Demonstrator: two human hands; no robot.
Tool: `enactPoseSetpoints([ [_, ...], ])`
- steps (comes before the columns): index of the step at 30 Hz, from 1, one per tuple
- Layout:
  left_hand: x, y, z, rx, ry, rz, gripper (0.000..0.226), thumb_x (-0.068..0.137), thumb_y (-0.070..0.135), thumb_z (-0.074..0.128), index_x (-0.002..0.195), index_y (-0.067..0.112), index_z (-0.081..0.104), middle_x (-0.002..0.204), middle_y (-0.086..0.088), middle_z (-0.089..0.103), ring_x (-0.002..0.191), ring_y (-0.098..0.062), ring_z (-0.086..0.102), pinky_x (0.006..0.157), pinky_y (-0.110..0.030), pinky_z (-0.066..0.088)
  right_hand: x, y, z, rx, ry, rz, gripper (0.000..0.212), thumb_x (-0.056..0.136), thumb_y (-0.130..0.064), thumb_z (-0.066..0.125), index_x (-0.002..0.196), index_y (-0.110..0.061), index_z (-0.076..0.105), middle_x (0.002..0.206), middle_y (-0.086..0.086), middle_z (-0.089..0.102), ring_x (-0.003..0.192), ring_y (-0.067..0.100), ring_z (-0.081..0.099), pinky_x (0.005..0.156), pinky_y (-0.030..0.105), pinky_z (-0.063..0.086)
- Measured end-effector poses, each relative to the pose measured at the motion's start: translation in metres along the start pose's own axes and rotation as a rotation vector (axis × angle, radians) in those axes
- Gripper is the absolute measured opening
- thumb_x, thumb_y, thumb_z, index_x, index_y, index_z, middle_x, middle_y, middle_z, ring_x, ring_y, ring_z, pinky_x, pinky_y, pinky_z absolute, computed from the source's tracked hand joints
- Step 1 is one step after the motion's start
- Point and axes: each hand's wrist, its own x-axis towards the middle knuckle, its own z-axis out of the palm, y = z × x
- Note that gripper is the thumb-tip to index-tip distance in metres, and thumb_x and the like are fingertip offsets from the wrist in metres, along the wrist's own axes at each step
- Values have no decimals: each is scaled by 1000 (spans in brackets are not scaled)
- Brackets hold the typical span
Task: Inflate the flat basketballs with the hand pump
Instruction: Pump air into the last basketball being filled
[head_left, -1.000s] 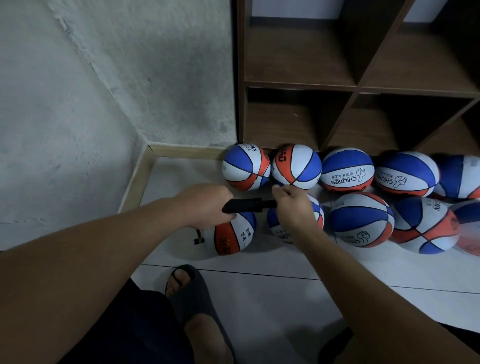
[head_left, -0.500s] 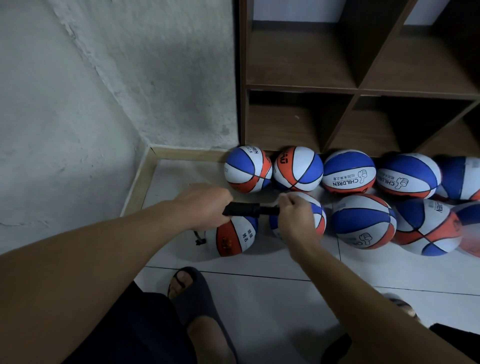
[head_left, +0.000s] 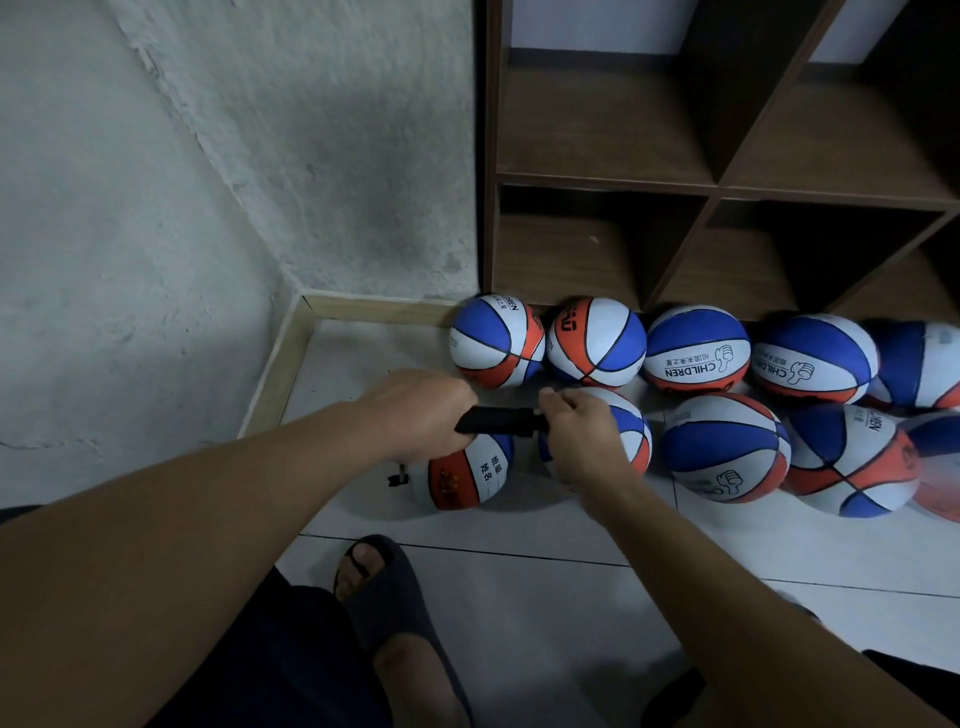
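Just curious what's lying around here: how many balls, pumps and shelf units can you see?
Basketballs: 10, the two at the right edge partly cut off
Hand pump: 1, held by both hands
Shelf unit: 1
Total: 12

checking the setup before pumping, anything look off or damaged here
Nothing looks damaged. The basketballs lie loose on the floor while the shelf above shows empty cubbies. Both hands hold the black pump in the air.

Storeroom corner: bare shelves (head_left: 727, 187), children's basketballs (head_left: 696, 348).
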Motion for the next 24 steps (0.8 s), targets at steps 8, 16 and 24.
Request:
enactPoseSetpoints([
  [8,-2,-15,-1,-120,-50,-101,31,98,45,67,75,26,59,69,2,64,58,-16,60,56,-30,43,32,2,-62,140,184,109,20,100,-24,55,84,-12,53,68,6,36,60,21,31,52,35,28],
  [16,-5,12,0,-26,-11,-63,35,101,36,63,70,29,49,67,3,59,56,-17,55,53,-30,39,-2,2,-4,3,55,14,32,112,-37,46,98,-14,63,78,4,56,70,21,51,63,33,46],
  [24,-6,13,-1,12,5,-29,31,99,35,63,72,28,51,68,3,59,56,-17,55,52,-30,38,-4,1,7,8,35,-10,34,110,-37,46,93,-13,62,78,4,59,74,23,58,72,46,53],
])
